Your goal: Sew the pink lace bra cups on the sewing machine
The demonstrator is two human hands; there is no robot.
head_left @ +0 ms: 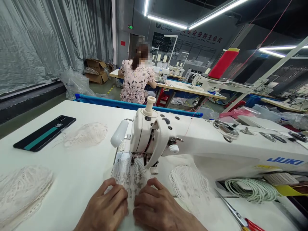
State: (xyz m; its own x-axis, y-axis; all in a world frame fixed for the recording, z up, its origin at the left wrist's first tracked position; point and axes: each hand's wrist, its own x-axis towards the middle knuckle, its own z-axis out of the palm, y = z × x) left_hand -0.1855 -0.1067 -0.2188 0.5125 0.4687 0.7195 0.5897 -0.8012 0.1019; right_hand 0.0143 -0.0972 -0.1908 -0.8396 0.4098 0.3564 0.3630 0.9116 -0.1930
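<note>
White lace fabric (131,179) lies under the needle area of a white sewing machine (202,138). Both hands grip its near edge. My left hand (108,202) has curled fingers pressed on the lace left of its middle. Close beside it, my right hand (156,205) pinches the same lace on the right, fingertips hidden beneath. Another lace piece (190,183) rests right of my right hand, under the machine arm. A pile of lace pieces (24,189) sits at the left edge, and a small sheer lace piece (85,134) lies farther back.
A black phone with a green stripe (45,133) lies on the white table (79,173). At the right are scissors (233,208) with red handles and a coil of pale cord (252,189). A blue bar (134,105) runs behind the machine. A person (138,77) sits beyond it.
</note>
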